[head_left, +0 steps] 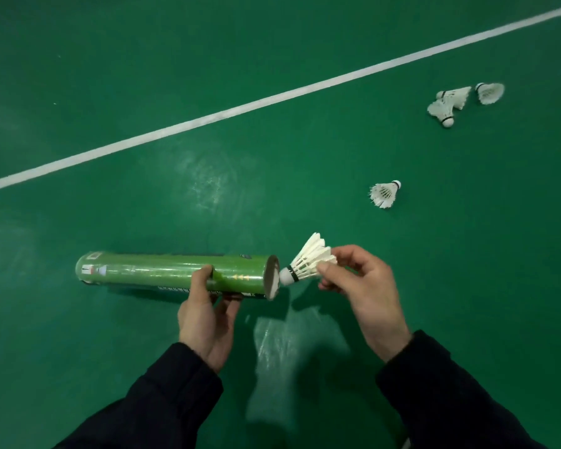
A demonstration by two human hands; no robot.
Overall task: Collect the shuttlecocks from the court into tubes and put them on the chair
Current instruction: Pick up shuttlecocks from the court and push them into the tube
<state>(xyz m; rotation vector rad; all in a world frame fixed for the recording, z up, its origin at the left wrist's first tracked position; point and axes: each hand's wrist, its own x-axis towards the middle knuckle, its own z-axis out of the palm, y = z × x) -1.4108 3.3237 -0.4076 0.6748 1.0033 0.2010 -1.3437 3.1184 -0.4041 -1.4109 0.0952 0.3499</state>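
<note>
The left hand [204,322] is wrapped around a green tube [175,273], held level above the green court floor [143,76] with its open mouth facing right. Just beside that mouth, the right hand [366,293] pinches a shuttlecock [308,262] by its feathers, cork tip pointing at the opening and almost touching the rim. This looks like the loading step: the next move calls for lining the cork up with the mouth and pushing it straight in. Farther right a loose shuttlecock [384,194] lies on the floor, and three more [457,100] cluster beyond it near the white line [240,106]. No chair is in view.
</note>
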